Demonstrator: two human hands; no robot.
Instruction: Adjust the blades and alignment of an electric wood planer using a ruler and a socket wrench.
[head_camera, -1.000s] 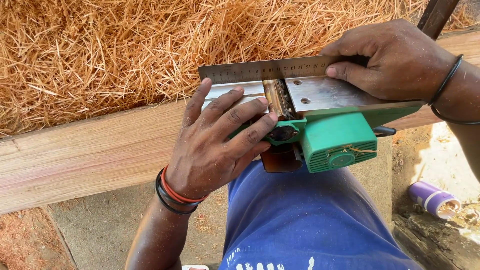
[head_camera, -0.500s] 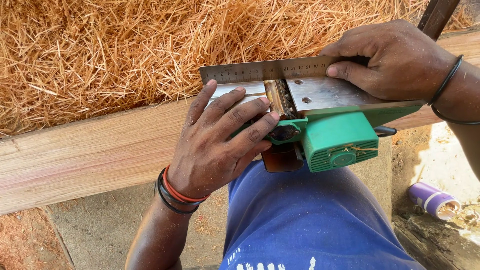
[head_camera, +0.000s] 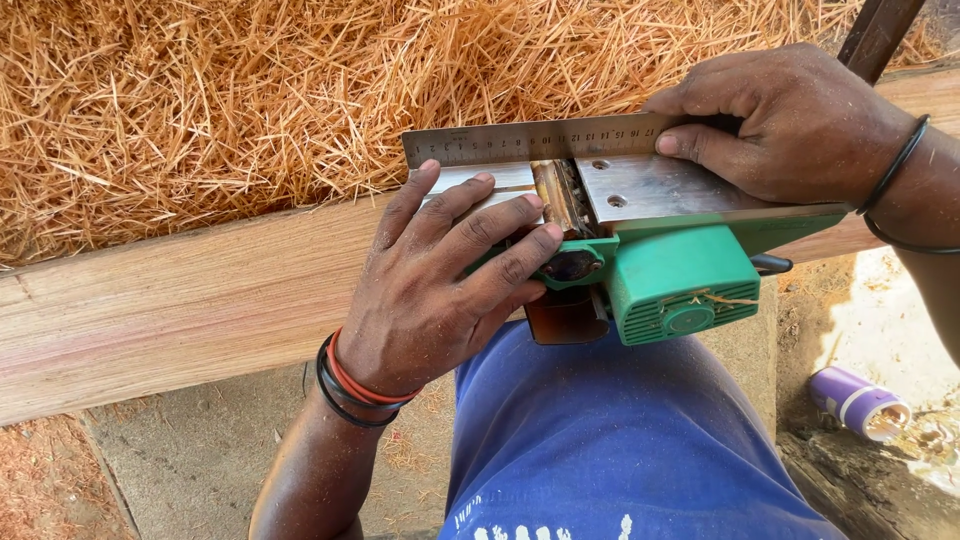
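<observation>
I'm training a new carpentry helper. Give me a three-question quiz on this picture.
1. True or false: the green planer lies with its metal sole facing up.
2. Which hand presses the steel ruler onto the sole? A) left hand B) right hand
3. What lies heaped beyond the wooden beam?

Key: 1 true. 2 B. 3 orange wood shavings.

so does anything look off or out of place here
The green electric planer lies upside down on the person's lap, metal sole up, a steel ruler set on edge along it. A purple cylinder lies tipped on the ground, and wood shavings are heaped behind the beam.
</observation>
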